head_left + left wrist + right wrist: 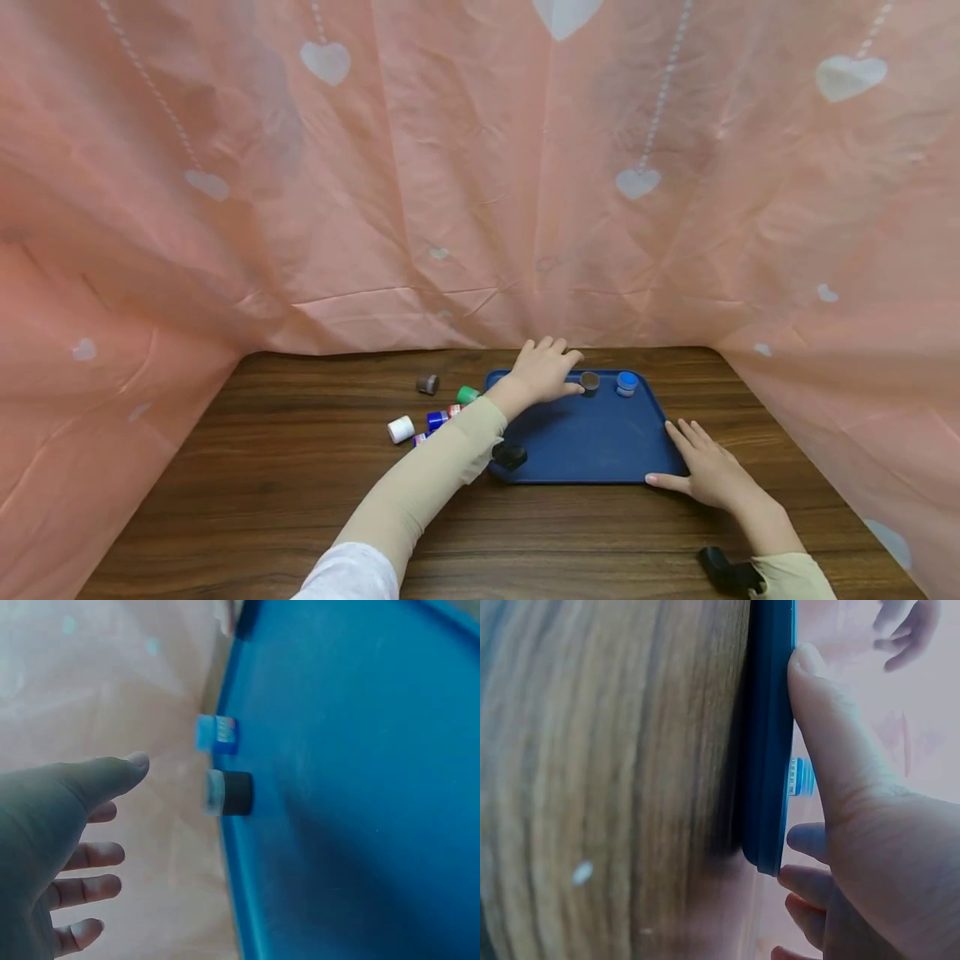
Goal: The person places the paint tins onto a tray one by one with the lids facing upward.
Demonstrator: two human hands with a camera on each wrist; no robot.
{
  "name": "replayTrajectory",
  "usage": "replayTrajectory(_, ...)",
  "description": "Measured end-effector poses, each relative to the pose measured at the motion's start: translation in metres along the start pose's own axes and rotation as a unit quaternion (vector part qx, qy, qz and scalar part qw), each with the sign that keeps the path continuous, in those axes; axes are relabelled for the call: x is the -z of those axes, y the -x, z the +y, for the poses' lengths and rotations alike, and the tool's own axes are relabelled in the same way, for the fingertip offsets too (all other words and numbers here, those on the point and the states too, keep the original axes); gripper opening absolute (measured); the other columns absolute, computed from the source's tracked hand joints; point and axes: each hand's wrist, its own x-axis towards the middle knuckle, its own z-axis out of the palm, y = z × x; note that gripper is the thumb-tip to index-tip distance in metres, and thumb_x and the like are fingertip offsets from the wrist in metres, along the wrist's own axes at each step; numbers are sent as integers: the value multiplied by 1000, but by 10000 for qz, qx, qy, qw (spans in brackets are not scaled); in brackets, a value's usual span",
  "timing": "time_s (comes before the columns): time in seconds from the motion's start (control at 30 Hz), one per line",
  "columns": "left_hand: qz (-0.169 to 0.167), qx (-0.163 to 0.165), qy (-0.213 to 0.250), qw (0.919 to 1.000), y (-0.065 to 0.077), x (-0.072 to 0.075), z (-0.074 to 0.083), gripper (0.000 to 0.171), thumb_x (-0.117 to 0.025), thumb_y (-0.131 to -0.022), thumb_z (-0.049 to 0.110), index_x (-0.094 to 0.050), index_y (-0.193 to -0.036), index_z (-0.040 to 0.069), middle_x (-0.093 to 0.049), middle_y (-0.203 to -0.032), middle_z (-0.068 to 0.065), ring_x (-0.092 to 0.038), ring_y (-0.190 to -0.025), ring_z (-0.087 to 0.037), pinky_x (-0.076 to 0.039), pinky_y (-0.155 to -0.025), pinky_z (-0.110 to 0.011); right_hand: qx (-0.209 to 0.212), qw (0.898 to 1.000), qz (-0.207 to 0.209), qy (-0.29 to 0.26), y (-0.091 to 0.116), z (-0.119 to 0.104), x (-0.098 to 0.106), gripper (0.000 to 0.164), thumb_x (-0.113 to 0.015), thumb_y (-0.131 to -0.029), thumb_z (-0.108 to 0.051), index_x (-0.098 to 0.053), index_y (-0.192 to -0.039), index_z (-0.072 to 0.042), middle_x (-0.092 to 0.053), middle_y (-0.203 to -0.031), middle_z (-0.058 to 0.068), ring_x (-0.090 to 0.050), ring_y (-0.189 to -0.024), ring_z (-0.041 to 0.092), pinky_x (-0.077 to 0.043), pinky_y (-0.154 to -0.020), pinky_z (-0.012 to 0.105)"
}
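My left hand (542, 371) reaches over the back of a blue tray (585, 454), its fingers spread and holding nothing. Just beyond its thumb, a small dark brown paint jar (589, 384) stands on the tray near the back rim. To the right of that jar is a blue paint jar (627, 383), with a label visible in the left wrist view. At the tray's front right corner, my right hand (708, 468) touches the rim. Its thumb lies at the front edge and its straight fingers reach along the right side, as the right wrist view also shows.
Left of the tray, several small jars lie on the wooden table (285, 492): a brown one (428, 384), a green one (467, 394), a white one (401, 429) and a dark blue one (437, 421). My left forearm partly covers this group. A pink curtain (480, 208) hangs behind.
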Motion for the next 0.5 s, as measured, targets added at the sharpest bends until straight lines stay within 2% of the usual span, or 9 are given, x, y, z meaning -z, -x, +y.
replayTrajectory(0.17,268,-56,72,9996,22,11,-6,59,-55,-89,64,-49,-140,35,-53,-135,5,-48,-123,-18,-40,-94,-39,36,9999,11,96,-1,2,0,103,-65,-80,-63,-33,-146,9,-27,-150,38,-24,-137,57,-25,-102,73)
replayTrajectory(0.37,304,127,250,9991,50,23,-15,60,-54,-90,64,-47,-142,34,-54,-132,5,-49,-121,-18,-40,-93,-39,6,10000,8,80,0,3,-1,103,-64,-80,-65,-33,-146,9,-27,-149,38,-24,-137,57,-23,-103,74)
replayTrajectory(0.5,463,221,351,9981,66,26,-24,59,-54,-90,63,-49,-140,34,-55,-131,4,-50,-121,-19,-40,-93,-40,-104,9999,-55,48,0,5,-2,106,-63,-80,-66,-31,-147,10,-24,-150,39,-22,-137,57,-20,-103,74)
